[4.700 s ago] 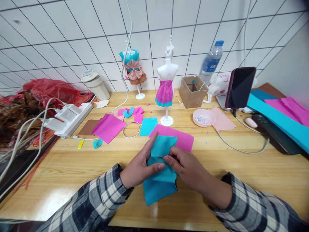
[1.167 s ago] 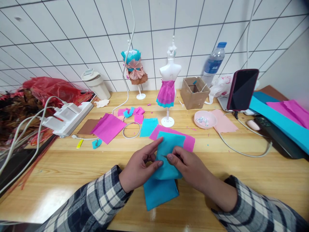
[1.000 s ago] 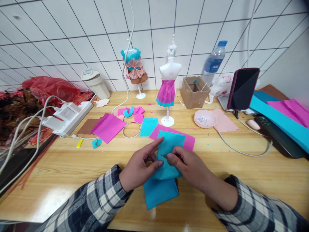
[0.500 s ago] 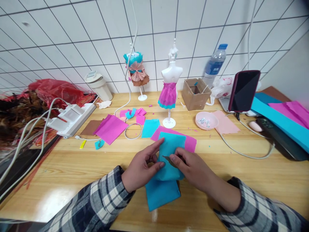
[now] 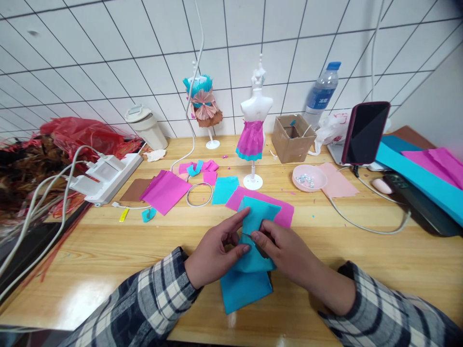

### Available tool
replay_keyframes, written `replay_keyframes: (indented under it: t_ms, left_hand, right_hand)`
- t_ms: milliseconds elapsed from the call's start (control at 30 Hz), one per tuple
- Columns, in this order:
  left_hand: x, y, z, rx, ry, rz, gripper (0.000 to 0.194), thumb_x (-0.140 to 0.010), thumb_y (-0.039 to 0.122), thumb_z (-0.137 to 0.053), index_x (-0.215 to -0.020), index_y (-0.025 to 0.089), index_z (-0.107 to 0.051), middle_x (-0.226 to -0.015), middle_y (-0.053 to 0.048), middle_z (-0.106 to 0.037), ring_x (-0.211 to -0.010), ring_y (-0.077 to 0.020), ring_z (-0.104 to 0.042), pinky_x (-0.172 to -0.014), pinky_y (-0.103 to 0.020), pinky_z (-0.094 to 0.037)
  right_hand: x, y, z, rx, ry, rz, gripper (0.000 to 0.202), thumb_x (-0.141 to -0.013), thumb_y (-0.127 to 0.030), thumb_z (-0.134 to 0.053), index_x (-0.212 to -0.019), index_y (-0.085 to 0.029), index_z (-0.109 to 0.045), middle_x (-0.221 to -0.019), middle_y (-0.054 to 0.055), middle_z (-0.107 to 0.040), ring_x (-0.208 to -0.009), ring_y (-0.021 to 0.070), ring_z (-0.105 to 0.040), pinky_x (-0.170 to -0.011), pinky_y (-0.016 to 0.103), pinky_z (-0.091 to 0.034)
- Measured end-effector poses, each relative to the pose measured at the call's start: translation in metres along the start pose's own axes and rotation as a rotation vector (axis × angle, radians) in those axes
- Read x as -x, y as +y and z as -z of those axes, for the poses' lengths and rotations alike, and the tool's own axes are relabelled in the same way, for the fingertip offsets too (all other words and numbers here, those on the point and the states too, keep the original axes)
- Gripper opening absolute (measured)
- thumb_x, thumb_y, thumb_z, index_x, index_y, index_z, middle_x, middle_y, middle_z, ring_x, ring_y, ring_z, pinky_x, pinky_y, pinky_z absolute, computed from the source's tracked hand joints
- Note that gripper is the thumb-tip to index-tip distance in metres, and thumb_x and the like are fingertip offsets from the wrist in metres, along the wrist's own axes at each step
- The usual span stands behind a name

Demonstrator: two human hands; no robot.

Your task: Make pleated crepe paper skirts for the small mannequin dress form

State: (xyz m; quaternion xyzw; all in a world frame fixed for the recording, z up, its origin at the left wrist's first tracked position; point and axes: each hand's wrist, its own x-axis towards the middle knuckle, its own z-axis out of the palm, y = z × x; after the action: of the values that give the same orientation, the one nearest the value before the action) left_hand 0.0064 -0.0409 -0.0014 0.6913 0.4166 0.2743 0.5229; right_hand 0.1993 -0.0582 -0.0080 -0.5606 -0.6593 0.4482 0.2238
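Over the wooden surface [image 5: 119,255]: folded turquoise crepe paper [image 5: 253,262], held by both hands.
Left hand [image 5: 219,253] has its grip on the left edge, thumb and forefinger spread; right hand [image 5: 289,248] grasps the right side between thumb and fingers, beside a thin dark line too small to identify. Magenta sheet [image 5: 286,212] lies just beyond; skirted mini dress form [image 5: 256,107] stands upright behind.

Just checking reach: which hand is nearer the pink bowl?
Right. The right hand is in front of the pink bowl, to its left; the left hand is farther left, across the blue sheet.
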Motion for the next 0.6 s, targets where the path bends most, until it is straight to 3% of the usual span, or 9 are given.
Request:
replay_keyframes:
  t_ms: [200,300,367,467,533,600]
  left_hand:
    - [-0.001,-0.003,0.001,0.005,-0.012,0.011,0.069,-0.082,0.017,-0.062,-0.146,0.02,-0.036,-0.081,0.001,-0.057,-0.065,-0.0105,-0.045,-0.058,-0.022,-0.042]
    - [0.008,-0.005,0.004,-0.025,-0.052,-0.022,0.064,-0.084,0.015,-0.06,-0.143,0.025,-0.038,-0.106,-0.006,-0.065,-0.07,-0.0116,-0.051,-0.064,-0.025,-0.047]
    - [0.019,-0.007,0.006,-0.098,-0.13,-0.094,0.065,-0.084,0.012,-0.059,-0.142,0.03,-0.036,-0.121,-0.007,-0.064,-0.082,-0.0147,-0.058,-0.077,-0.03,-0.049]
    - [0.037,-0.01,0.011,-0.299,-0.139,-0.215,0.076,-0.079,0.011,-0.065,-0.142,0.038,-0.032,-0.131,-0.006,-0.058,-0.104,-0.0207,-0.058,-0.093,-0.037,-0.046]
    - [0.044,-0.011,0.014,-0.476,-0.08,-0.208,0.082,-0.073,0.014,-0.073,-0.142,0.037,-0.034,-0.136,-0.007,-0.051,-0.119,-0.0269,-0.049,-0.101,-0.044,-0.04]
    - [0.048,-0.011,0.018,-0.601,-0.025,-0.131,0.08,-0.068,0.02,-0.078,-0.138,0.033,-0.042,-0.132,-0.009,-0.051,-0.121,-0.0306,-0.046,-0.101,-0.048,-0.037]
  right_hand:
    - [-0.001,0.001,0.006,0.034,0.007,-0.012,0.035,-0.095,-0.049,-0.042,-0.073,-0.021,-0.043,-0.062,-0.004,-0.05,-0.057,0.0125,-0.045,-0.051,0.025,-0.026]
    - [0.0,0.006,0.029,-0.037,-0.09,0.066,0.043,-0.093,-0.056,-0.041,-0.071,-0.02,-0.045,-0.06,-0.005,-0.043,-0.055,0.0114,-0.04,-0.051,0.024,-0.026]
    - [0.001,0.012,0.046,-0.134,-0.204,0.169,0.05,-0.09,-0.064,-0.04,-0.072,-0.019,-0.051,-0.061,-0.004,-0.043,-0.055,0.0112,-0.039,-0.051,0.024,-0.027]
    - [-0.002,0.021,0.056,-0.15,0.065,0.182,0.045,-0.084,-0.064,-0.053,-0.088,-0.019,-0.057,-0.069,-0.002,-0.056,-0.06,0.0136,-0.049,-0.055,0.024,-0.034]
    - [-0.007,0.026,0.05,0.068,0.209,0.1,0.04,-0.084,-0.053,-0.06,-0.11,-0.023,-0.059,-0.076,0.0,-0.066,-0.065,0.0172,-0.058,-0.059,0.026,-0.037]
    - [-0.013,0.028,0.04,0.345,0.222,0.059,0.047,-0.083,-0.046,-0.064,-0.127,-0.032,-0.056,-0.091,0.002,-0.073,-0.076,0.0229,-0.065,-0.064,0.029,-0.039]
